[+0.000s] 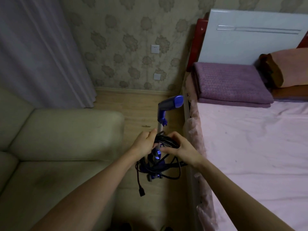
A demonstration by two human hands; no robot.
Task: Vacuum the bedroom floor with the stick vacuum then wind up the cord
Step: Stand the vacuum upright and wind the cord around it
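Winding the cord (166, 140) is the step in hand, judging from the head view: the black loops sit bunched against the upright tube of the stick vacuum (170, 104), which stands on the wooden floor (141, 114) in the gap between the sofa (66, 130) and the bed (250, 147). The left hand (145, 143) has its fingers curled round the coil at the tube's left side; the right hand (180, 147) grips the same bundle from the right, thumb and fingers closed over the strands. Several loops hang slack lower down, and the plug (142, 191) dangles free below them, above the floor.

To do this well, I would keep the left hand steadying the coil while the right gathers the slack loops one at a time, drawing each snug, then tuck the plug end in last so nothing unravels. Whether a hook holds the loops is hidden by the hands.

No container shows in this view.
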